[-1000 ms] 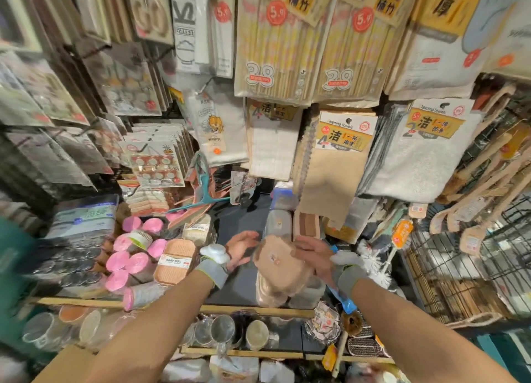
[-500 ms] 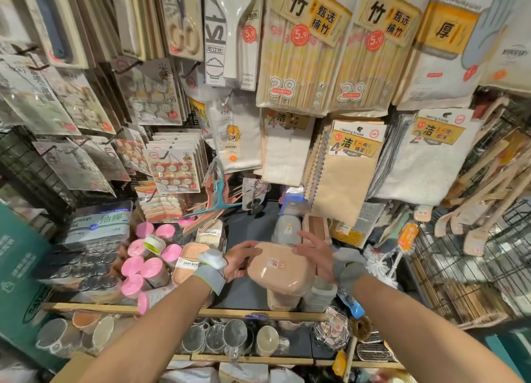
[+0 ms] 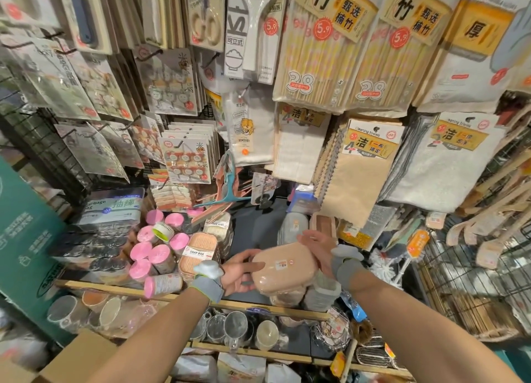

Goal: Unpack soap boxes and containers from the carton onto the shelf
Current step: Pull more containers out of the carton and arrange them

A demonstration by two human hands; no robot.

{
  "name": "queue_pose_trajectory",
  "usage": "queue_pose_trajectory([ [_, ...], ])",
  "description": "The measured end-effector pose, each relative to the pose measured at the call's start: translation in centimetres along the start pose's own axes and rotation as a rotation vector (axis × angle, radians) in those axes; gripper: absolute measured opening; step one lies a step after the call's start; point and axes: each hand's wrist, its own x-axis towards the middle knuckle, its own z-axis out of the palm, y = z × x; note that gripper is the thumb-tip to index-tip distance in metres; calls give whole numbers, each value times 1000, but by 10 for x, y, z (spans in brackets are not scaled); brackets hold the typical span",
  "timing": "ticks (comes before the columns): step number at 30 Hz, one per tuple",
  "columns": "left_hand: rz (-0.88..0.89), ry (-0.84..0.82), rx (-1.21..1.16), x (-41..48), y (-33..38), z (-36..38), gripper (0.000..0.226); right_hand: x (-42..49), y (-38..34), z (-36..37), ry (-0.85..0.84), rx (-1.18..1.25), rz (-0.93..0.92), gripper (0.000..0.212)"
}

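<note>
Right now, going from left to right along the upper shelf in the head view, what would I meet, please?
Green box → pink-lidded jars → labelled soap box → left hand → peach soap box → right hand → white brush → wire rack.

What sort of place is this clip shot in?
Probably a household-goods discount shop: hanging bamboo chopstick packs with red 5.9 price stickers, packaged cleaning towels, and a shelf of labelled soap boxes, where left hand and right hand hold a beige soap case.
</note>
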Motion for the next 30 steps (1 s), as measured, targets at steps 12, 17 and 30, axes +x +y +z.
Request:
queue_pose_trajectory([
  [12,-43,375,-238,61,-54,37,62,1,22,-65,42,10,135,4],
  [17,-63,488,-305,82,-59,60,51,10,37,-83,48,-13,182,16],
  [30,-70,626,-100,128,-76,91,39,36,53,-112,-1,-22,297,8],
])
